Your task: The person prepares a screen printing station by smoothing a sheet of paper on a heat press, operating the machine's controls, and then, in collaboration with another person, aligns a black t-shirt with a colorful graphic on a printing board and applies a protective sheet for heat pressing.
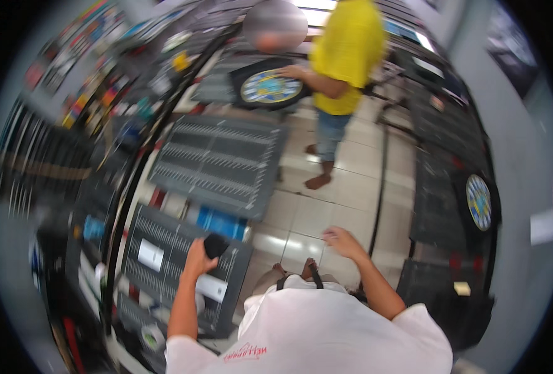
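Note:
My left hand (197,260) is closed on a small black object (215,245), perhaps folded cloth; its exact kind is too blurred to tell. It is above a dark grey printing board (140,225) with white ruled marks. Two white paper pieces are on that board: one white paper (150,255) left of the hand, another white paper (211,288) beside my forearm. My right hand (346,243) hangs over the tiled floor, fingers loosely bent and slightly blurred, with nothing visible in them.
Another ruled board (217,159) lies farther ahead. A person in a yellow shirt (348,43) touches a black garment with a round print (271,86). Dark boards line the right side, one with another round print (478,202). A cluttered shelf (102,106) stands left.

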`<control>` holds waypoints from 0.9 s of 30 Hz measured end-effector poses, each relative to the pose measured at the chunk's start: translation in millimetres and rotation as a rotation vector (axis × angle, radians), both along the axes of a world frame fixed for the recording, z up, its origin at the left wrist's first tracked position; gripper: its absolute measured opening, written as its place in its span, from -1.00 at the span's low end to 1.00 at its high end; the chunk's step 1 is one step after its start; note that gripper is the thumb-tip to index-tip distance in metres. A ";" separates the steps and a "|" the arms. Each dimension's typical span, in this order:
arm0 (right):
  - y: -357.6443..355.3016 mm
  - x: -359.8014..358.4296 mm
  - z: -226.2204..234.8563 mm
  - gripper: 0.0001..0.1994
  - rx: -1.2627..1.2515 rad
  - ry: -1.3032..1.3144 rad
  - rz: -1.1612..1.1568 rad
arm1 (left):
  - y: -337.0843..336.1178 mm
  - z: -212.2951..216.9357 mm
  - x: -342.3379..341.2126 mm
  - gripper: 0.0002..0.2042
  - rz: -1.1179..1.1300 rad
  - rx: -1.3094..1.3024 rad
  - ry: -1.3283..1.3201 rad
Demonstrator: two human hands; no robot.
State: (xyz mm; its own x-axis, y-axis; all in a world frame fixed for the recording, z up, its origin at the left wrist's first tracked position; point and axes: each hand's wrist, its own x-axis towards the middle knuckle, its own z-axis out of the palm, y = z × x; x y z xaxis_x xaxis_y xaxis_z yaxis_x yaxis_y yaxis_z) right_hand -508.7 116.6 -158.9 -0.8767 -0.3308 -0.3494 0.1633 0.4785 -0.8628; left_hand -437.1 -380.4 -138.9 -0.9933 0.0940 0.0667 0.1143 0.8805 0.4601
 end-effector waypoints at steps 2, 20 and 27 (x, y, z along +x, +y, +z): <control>-31.0 -6.6 19.0 -0.70 -0.115 -0.161 0.038 | 7.3 0.4 5.9 -0.37 0.138 0.059 -0.170; -46.2 71.4 84.2 -0.71 -0.144 0.125 -0.867 | 322.7 55.1 -101.5 -0.46 -0.502 1.047 -0.681; 133.9 226.9 30.8 -0.41 0.167 0.102 -1.452 | 338.2 48.6 -93.3 -0.27 -0.751 0.809 -0.875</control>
State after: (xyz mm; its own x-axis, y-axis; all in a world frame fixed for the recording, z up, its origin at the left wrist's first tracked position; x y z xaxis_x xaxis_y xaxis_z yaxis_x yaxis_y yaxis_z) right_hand -281.9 250.5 -128.2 -0.4202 0.8824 -0.2115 0.5212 0.0439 -0.8523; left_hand -530.3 -42.2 -90.3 -0.4720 0.8461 -0.2476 -0.1500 0.1996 0.9683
